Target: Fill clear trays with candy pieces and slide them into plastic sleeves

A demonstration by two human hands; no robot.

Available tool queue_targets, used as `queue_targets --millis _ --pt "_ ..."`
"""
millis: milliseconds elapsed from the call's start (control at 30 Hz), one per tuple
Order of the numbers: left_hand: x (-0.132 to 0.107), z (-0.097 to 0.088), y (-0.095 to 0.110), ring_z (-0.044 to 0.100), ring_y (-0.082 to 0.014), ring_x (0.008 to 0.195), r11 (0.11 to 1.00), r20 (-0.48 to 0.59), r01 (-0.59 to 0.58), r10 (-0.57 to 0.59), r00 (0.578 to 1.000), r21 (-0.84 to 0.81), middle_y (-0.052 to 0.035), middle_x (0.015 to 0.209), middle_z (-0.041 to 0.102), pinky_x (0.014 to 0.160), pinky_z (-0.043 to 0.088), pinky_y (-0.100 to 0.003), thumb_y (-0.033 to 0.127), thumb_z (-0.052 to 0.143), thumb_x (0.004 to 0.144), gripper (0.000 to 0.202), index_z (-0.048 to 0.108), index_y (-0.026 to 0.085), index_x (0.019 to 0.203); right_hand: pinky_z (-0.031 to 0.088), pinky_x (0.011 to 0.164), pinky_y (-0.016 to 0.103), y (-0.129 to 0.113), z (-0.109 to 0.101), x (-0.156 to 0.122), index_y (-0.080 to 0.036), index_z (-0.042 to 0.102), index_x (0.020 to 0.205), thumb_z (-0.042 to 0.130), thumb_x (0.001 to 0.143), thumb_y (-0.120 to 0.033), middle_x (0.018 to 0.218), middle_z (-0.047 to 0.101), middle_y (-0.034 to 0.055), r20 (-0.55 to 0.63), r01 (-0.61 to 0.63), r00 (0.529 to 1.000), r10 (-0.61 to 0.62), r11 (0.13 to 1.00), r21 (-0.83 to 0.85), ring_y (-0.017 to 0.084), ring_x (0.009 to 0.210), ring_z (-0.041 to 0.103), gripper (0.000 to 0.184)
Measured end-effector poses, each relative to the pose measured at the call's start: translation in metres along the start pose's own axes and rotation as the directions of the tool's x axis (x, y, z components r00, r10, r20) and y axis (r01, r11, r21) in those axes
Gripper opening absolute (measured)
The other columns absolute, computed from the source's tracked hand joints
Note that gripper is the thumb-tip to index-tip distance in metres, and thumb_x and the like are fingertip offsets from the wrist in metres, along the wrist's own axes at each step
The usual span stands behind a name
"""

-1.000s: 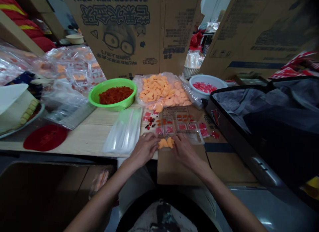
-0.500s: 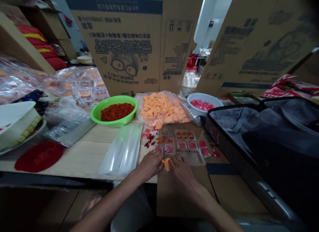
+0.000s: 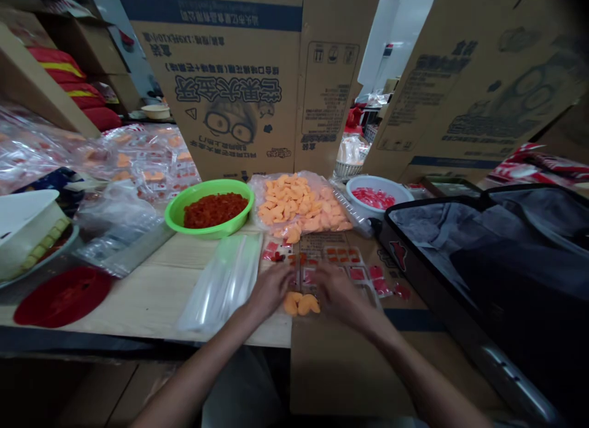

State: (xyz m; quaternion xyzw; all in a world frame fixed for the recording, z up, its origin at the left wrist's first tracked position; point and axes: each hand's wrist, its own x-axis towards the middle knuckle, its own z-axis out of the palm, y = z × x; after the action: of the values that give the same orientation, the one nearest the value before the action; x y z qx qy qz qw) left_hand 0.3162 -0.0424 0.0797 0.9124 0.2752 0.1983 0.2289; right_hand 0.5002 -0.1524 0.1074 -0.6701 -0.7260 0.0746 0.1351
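A: What's lying between the hands?

B: A small cluster of orange chunks [image 3: 301, 304], matte and irregular, three or so pressed together at the near edge of a clear plastic tray [image 3: 365, 282].

A: And the hands?

B: The left hand [image 3: 271, 290] is just left of the chunks, and the right hand [image 3: 340, 291] is just right of them and slightly farther away. Both are blurred, so I can't tell whether they're touching the chunks.

A: What's in the tray?

B: Its far compartments hold small red and orange pieces [image 3: 339, 252], set out in rows.
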Motion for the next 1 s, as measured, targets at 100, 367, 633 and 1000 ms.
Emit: queue_targets --millis 100,367,633,1000 --pt "0.05 -0.013 -0.001 0.067 -0.0217 0.1 0.955 -0.07 0.254 -0.246 0.967 0.151 -0.0096 0.107 0.071 0.088 0.049 -0.031 0.021 0.044 0.098 0.024 0.066 0.018 0.108 0.044 0.089 0.029 0.028 -0.027 0.065 -0.015 0.07 0.112 0.047 0.088 -0.008 0.111 0.069 0.0121 0.011 -0.121 0.992 0.122 0.99 -0.071 0.022 0.105 0.062 0.034" --pt "0.12 0.015 -0.015 0.064 -0.0324 0.114 0.846 -0.039 0.448 -0.457 0.889 0.29 -0.0247 0.117 0.067 0.09 0.048 -0.037 0.018 0.051 0.092 0.038 0.054 0.005 0.128 0.049 0.091 0.038 0.058 -0.011 0.161 -0.01 0.065 0.122 0.059 0.087 -0.021 0.123 0.063 0.0211 0.049 -0.308 0.944 0.325 0.926 -0.217 0.031 0.113 0.061 0.037" --pt "0.125 0.024 -0.032 0.061 -0.0332 0.115 0.89 -0.108 0.452 -0.444 0.89 0.067 -0.0273 0.126 0.059 0.094 0.047 -0.042 0.016 0.057 0.086 0.042 0.052 0.007 0.126 0.044 0.1 0.042 0.057 -0.015 0.197 -0.016 0.042 0.143 0.058 0.084 -0.017 0.151 0.039 0.0206 -0.097 -0.326 0.945 0.312 0.924 -0.2 0.032 0.129 0.046 0.061" --pt "0.106 -0.031 -0.061 0.062 -0.0164 0.082 0.764 -0.247 0.317 -0.521 0.817 -0.563 -0.0037 0.098 0.064 0.071 0.05 -0.026 0.022 0.06 0.081 0.028 0.056 0.017 0.108 0.049 0.09 0.039 0.079 -0.036 0.228 -0.022 0.038 0.15 0.057 0.085 -0.015 0.131 0.058 0.0183 -0.059 -0.361 0.933 0.356 0.926 -0.11 0.031 0.112 0.063 0.068"
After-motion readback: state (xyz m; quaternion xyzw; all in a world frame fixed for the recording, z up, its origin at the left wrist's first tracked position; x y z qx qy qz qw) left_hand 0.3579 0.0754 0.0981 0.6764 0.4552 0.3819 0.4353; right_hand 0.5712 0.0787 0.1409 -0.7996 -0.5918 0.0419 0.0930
